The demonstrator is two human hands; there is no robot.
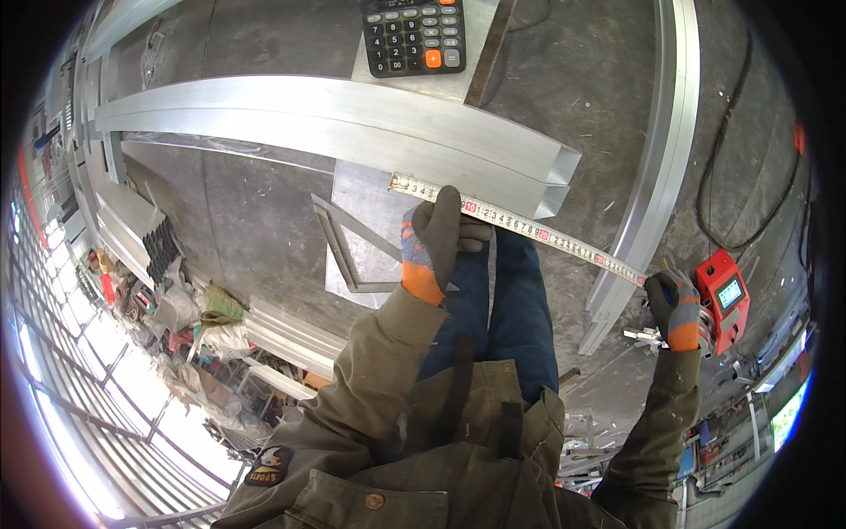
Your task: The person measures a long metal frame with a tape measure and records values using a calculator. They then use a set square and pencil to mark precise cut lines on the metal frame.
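Both my hands wear grey and orange work gloves with dark fingers. A white tape measure [560, 238] with black and red markings stretches between them, sloping down to the right. My left hand [434, 240] pinches its blade between thumb and fingers, close to the blade's free end. My right hand [673, 304] is closed at the blade's other end; the tape's case cannot be made out. Just above the blade lie two long aluminium profiles [352, 116] side by side, their open hollow ends at the right. The blade's left part runs along the nearer profile's edge.
A black calculator [414, 37] rests on a metal plate beyond the profiles. A metal frame [339, 251] lies left of my left hand. Another long profile [648, 189] crosses the floor at right, near a red device [723, 301] with a screen. A dark cable [712, 181] curves behind.
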